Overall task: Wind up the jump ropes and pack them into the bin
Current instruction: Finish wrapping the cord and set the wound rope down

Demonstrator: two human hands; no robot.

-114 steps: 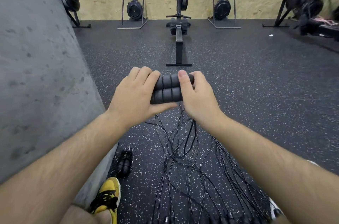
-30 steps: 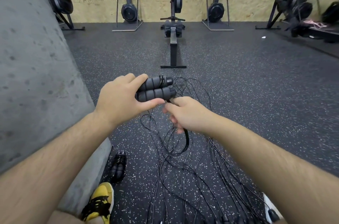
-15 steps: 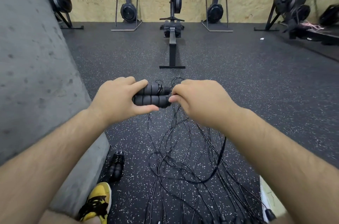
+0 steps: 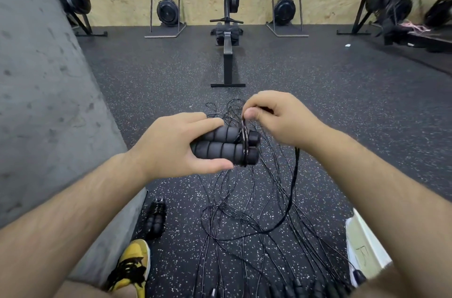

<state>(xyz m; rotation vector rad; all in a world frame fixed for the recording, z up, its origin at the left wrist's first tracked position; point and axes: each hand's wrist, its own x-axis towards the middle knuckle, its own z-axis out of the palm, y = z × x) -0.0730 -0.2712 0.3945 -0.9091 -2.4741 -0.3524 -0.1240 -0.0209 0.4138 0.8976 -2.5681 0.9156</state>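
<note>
My left hand (image 4: 176, 146) grips two black foam jump-rope handles (image 4: 225, 148), held side by side and pointing right. A few turns of thin black cord (image 4: 244, 141) circle the handles near their right ends. My right hand (image 4: 276, 119) pinches that cord just above the handles, and its slack hangs down from the hand to the floor. Several loose black jump ropes (image 4: 249, 212) lie tangled on the speckled rubber floor below my hands. One wound-up jump rope (image 4: 156, 220) lies on the floor by the concrete wall. A white bin's edge (image 4: 364, 248) shows at the lower right.
A grey concrete wall (image 4: 46, 107) runs along the left. My yellow shoe (image 4: 132, 266) is at the bottom. A rowing machine (image 4: 227, 36) stands straight ahead, with more gym machines along the plywood back wall and at the far right.
My right hand has come up over the handles' right ends with the cord, and more turns now sit around them. The left hand keeps its grip on both handles.
</note>
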